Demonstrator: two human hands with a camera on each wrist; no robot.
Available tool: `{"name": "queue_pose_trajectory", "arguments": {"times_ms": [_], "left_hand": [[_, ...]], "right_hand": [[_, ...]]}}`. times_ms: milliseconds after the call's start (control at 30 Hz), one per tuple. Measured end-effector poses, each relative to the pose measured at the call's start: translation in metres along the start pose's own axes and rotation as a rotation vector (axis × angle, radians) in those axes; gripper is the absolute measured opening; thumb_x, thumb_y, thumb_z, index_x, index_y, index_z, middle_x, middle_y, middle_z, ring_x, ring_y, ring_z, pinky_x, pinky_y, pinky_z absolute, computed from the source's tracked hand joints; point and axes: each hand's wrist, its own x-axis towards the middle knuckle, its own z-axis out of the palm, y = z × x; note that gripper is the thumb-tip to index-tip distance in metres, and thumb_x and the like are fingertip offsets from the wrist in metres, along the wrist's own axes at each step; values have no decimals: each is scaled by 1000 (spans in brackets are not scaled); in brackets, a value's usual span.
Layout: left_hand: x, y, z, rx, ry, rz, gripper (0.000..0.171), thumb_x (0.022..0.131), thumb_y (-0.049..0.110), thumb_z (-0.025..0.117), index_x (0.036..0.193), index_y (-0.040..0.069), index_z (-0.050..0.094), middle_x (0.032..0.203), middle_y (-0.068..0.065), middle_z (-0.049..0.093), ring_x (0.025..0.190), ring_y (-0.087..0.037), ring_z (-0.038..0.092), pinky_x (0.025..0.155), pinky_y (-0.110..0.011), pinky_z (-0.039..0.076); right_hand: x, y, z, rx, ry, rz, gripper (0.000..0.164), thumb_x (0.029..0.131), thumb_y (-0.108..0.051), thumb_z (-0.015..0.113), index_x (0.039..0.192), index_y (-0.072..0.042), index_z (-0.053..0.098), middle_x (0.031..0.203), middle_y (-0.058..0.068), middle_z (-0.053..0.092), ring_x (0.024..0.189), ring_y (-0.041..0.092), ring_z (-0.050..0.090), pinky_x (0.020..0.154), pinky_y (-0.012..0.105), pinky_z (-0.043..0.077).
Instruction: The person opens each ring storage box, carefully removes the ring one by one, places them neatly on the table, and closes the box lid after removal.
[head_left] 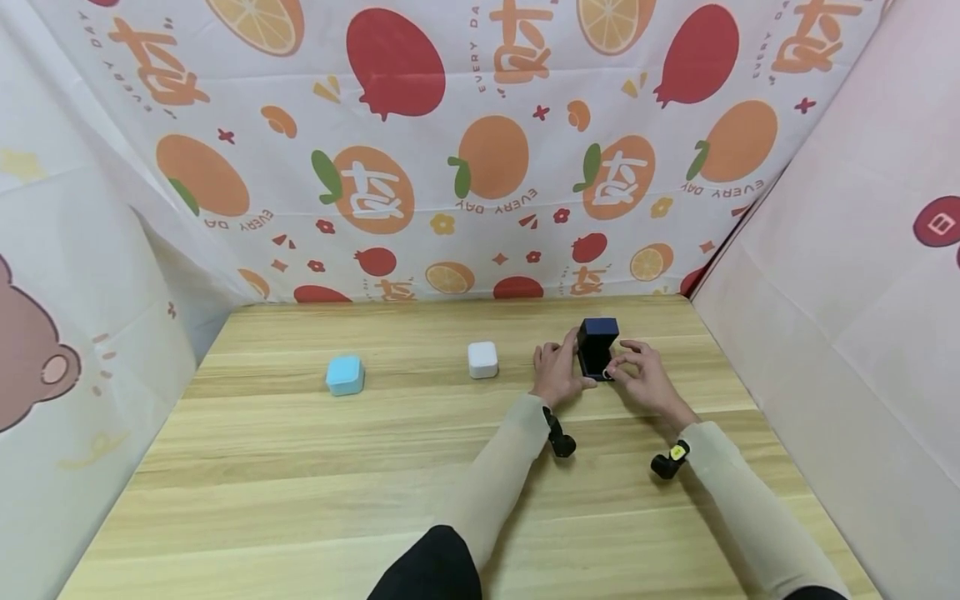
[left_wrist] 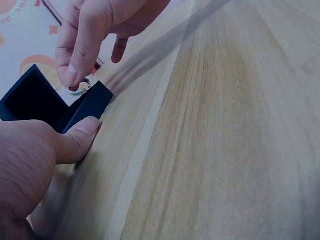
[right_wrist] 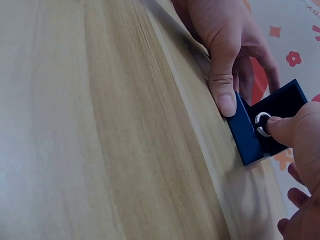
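Note:
A dark blue ring box (head_left: 599, 327) stands on the table with its lid raised. My left hand (head_left: 557, 372) grips it from the left, the thumb (left_wrist: 84, 131) pressed on the front wall of its base. From the right, my right hand (head_left: 647, 385) pinches a silver ring (right_wrist: 262, 132) set with small stones between thumb and fingertip. In both wrist views the ring overlaps the dark inside of the opened box. The right hand's other fingers stay off the box.
To the left of the hands, a small white rounded block (head_left: 482, 360) sits on the wooden table (head_left: 315, 483). Farther left is a light blue rounded block (head_left: 345, 375). Fruit-patterned cloth (head_left: 450, 242) hangs along the back edge, with pale cloth on both sides.

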Motion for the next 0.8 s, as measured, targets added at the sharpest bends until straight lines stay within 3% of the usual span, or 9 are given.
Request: {"name": "queue_pose_trajectory", "arguments": {"times_ms": [567, 800], "left_hand": [[-1, 2, 0, 25, 0, 1, 105, 81, 39, 86, 162, 24, 21, 145, 0, 63, 134, -30, 47, 125, -53, 17], [-2, 2, -1, 39, -1, 6, 105, 81, 39, 86, 162, 22, 21, 144, -1, 64, 134, -31, 47, 124, -54, 18]], "right_hand": [[-10, 6, 5, -19, 32, -68, 6, 90, -1, 74, 84, -3, 75, 140, 37, 51, 136, 53, 43, 111, 74, 25], [-14, 7, 5, -6, 26, -72, 7, 88, -1, 74, 84, -6, 76, 141, 36, 51, 135, 54, 42, 112, 76, 20]]}}
